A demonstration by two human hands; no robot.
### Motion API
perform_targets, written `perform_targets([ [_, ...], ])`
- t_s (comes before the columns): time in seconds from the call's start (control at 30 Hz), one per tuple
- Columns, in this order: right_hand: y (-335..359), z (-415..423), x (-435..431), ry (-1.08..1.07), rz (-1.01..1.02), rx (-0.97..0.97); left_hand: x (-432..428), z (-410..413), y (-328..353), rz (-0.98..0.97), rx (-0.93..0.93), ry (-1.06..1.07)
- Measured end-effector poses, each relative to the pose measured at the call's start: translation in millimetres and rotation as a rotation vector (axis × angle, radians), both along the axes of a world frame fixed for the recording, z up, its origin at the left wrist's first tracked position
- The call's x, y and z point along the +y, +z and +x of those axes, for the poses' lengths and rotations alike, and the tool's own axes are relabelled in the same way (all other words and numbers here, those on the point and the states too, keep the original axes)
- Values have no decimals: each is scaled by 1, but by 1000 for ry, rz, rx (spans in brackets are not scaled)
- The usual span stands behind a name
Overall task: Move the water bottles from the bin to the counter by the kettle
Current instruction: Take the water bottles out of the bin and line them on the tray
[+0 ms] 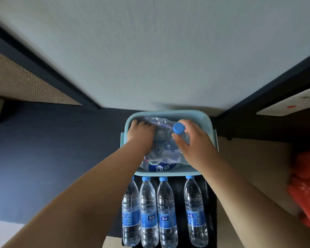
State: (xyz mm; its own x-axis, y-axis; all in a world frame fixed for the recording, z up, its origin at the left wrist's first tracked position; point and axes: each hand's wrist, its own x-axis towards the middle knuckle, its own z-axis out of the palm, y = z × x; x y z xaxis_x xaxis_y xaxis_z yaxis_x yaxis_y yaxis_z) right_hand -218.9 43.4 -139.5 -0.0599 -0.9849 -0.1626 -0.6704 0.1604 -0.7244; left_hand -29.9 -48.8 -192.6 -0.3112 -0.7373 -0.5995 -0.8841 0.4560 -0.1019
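Seen from above, two bare arms reach away from the viewer into a pale blue plastic bin (208, 122) that sits against a light grey wall (159, 51).

The right hand (193, 142) is curled around the neck of a clear water bottle (170, 144), its thumb and fingers closed just below the bright blue cap (178, 128), which points up toward the camera. The fingers wrap the bottle rather than lying flat.

The left hand (141, 134) is deeper in the bin on the left side, palm down, fingers bent and pressed onto the bottles heaped there. Whether it has actually closed around one cannot be told, since the fingertips are hidden among the plastic.

More bottles lie jumbled in the bin (161, 162), wrapped in crinkled clear plastic. One at the near edge shows a blue label (164, 167) with white Chinese characters that are too distorted to read surely.

Just in front of the bin, nearer the viewer, four matching bottles (166, 213) stand in a row on a dark surface (212, 212), three close together and the fourth set slightly apart to the right. Each has a blue cap and a blue label with a small white logo patch; the word "PURE" runs vertically on the leftmost and rightmost labels.

To the right lies a pale counter (254, 167) with a crumpled orange-red plastic bag (306, 190) at its edge. Farther right, a white card (290, 104) bears a red dot and small unreadable print. On the far left is a woven tan panel (20, 83).
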Motion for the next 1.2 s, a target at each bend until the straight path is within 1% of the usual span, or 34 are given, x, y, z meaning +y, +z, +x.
perform_targets([
  [0.1, -1, 0, 2, 21, 22, -2, -2, -3, -2, 27, -79, 22],
  [0.17, -1, 3, 2, 23, 22, -4, -4, -3, -1, 46, -65, 36],
  [0.23, -1, 8, 4, 24, 16, 5, -4, 1, -1, 73, -8, 52],
  [0.33, -1, 12, 10, 24, 24, 22, -4, 10, 5, 108, 121, 62],
  [0.4, 1, 11, 15, 16, 23, 20, -4, 16, 11, 114, 220, 113],
  [0.63, 11, 13, 24, 35, 46, 31, 14, 27, 43, 158, 511, 463],
  [0.7, 16, 14, 25, 28, 59, 32, 24, 26, 56, 95, 584, 538],
  [0.83, 28, 15, 32, 13, 74, 29, 47, 23, 88, -103, 706, 607],
  [0.93, 46, 15, 44, 5, 63, 26, 64, 29, 113, -154, 780, 653],
  [1.03, 78, 14, 54, -16, -27, -18, 79, 44, 145, -187, 840, 684],
  [1.1, 104, 10, 61, -34, -74, -74, 93, 56, 169, -201, 934, 729],
  [1.17, 130, 3, 70, -49, -102, -166, 111, 66, 193, -166, 1115, 778],
  [1.2, 143, -1, 75, -46, -111, -215, 120, 68, 206, -104, 1220, 826],
])
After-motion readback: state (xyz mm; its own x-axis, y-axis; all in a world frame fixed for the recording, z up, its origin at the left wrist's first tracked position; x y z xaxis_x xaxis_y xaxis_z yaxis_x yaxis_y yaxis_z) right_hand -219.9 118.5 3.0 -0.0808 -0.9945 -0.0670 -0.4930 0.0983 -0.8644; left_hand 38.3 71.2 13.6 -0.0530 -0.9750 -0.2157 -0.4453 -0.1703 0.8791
